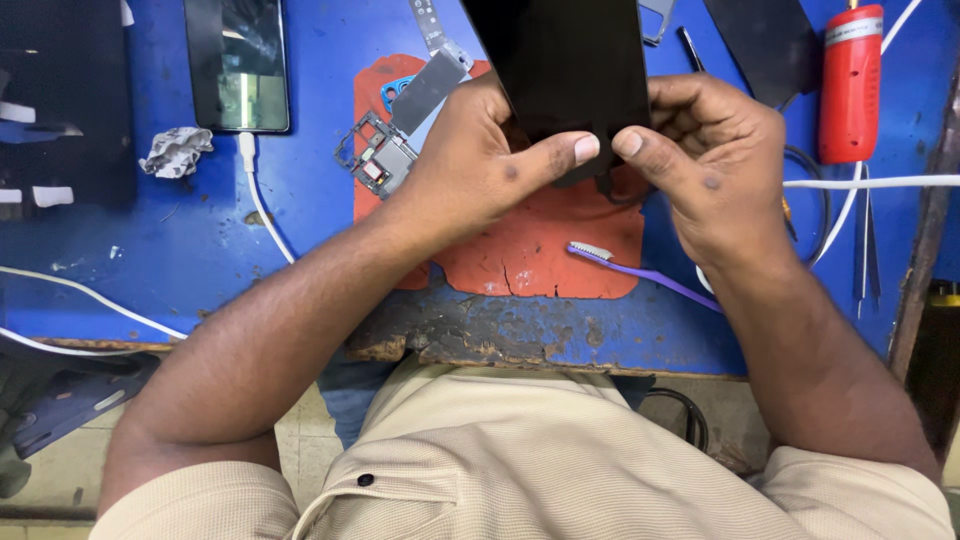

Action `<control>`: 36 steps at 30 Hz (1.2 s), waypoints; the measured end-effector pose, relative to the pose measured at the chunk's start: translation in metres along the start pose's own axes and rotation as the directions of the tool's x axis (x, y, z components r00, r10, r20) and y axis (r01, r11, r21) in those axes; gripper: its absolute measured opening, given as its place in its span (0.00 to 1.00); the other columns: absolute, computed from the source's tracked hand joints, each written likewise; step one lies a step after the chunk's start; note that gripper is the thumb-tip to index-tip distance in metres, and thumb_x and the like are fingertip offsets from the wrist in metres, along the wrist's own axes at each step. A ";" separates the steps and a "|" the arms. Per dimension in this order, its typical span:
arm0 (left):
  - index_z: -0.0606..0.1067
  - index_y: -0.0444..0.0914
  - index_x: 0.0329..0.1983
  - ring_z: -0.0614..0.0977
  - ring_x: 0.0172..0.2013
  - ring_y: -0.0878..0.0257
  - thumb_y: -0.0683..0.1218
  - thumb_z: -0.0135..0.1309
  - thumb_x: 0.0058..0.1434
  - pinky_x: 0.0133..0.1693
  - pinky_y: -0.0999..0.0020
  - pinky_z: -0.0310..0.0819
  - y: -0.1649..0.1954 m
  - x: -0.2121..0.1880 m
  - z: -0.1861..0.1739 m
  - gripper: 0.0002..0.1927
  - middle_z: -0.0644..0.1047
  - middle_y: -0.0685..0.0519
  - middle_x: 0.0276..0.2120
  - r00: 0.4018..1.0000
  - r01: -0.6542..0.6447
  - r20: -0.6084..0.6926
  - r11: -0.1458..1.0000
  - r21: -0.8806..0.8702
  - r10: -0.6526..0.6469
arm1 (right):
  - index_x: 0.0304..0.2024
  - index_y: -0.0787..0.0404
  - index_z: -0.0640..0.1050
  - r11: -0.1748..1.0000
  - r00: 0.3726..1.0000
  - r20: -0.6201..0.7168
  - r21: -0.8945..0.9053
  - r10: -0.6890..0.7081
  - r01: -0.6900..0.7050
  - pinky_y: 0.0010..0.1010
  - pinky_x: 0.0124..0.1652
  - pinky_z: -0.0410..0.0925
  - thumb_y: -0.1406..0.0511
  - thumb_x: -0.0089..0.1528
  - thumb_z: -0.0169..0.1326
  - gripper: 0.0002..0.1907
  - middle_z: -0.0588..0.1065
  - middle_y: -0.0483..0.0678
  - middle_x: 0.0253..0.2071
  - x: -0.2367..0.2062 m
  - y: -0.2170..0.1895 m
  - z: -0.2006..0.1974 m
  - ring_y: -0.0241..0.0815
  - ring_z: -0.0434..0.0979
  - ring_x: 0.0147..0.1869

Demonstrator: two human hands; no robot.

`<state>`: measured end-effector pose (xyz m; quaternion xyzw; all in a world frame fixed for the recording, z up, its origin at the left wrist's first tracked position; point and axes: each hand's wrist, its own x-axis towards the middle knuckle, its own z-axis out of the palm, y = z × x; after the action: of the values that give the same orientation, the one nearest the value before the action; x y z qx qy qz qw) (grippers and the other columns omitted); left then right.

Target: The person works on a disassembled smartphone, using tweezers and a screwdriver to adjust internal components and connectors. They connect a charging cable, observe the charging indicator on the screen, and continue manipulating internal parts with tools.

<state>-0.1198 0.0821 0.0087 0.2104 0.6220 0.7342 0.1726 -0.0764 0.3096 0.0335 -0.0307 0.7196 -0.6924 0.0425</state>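
A flat black phone panel (565,70) is held upright-ish in front of the person, its long axis running from near to far, with a slight lean so the far end tips left and runs out of the top of the view. Its near, short edge points back toward the person.

The surface (300,250) is a worn blue bench, its near edge chipped and flaking. An orange-red mat (540,250) lies in the middle, cracked at its near edge. On the mat's far left sits a stripped phone frame (382,155); a purple toothbrush (645,272) lies at its near right. Farther left a phone (240,65) lies plugged into a white cable (262,210), with a crumpled tissue (177,150) just beside it. A red cylindrical tool (850,85) stands at the far right, and tweezers (866,240) lie near it.

The panel sits between both hands, above the mat. The left hand (470,165) grips its left edge and the right hand (715,165) its right edge, fingers curled behind, both thumbs pressed side by side on the near end.
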 end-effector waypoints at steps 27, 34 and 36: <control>0.76 0.33 0.50 0.85 0.42 0.69 0.43 0.62 0.73 0.52 0.71 0.84 0.007 -0.003 -0.012 0.09 0.83 0.51 0.43 0.946 -0.200 -0.265 0.980 -0.019 0.188 | 0.57 0.69 0.76 0.999 0.997 0.079 0.031 -0.012 0.009 0.20 0.42 0.73 0.71 0.68 0.62 0.16 0.80 0.48 0.48 0.000 -0.001 0.001 0.29 0.79 0.42; 0.76 0.32 0.53 0.85 0.46 0.69 0.43 0.62 0.74 0.52 0.73 0.82 0.000 -0.002 -0.011 0.11 0.83 0.50 0.43 0.956 -0.208 -0.225 0.975 -0.078 0.186 | 0.52 0.71 0.77 0.998 0.998 0.040 -0.042 -0.046 0.048 0.17 0.38 0.72 0.72 0.70 0.63 0.11 0.80 0.48 0.43 -0.002 0.000 0.003 0.29 0.79 0.40; 0.76 0.33 0.54 0.84 0.47 0.69 0.43 0.62 0.75 0.53 0.73 0.81 0.004 0.001 -0.014 0.11 0.82 0.51 0.45 0.969 -0.200 -0.170 0.974 -0.108 0.181 | 0.51 0.71 0.77 0.995 0.997 0.017 -0.078 -0.069 0.070 0.17 0.37 0.71 0.71 0.70 0.63 0.11 0.80 0.47 0.42 -0.004 -0.003 0.004 0.28 0.78 0.38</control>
<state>-0.1277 0.0704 0.0105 0.1988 0.5638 0.7991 0.0637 -0.0716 0.3061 0.0361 -0.0623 0.7445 -0.6644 0.0225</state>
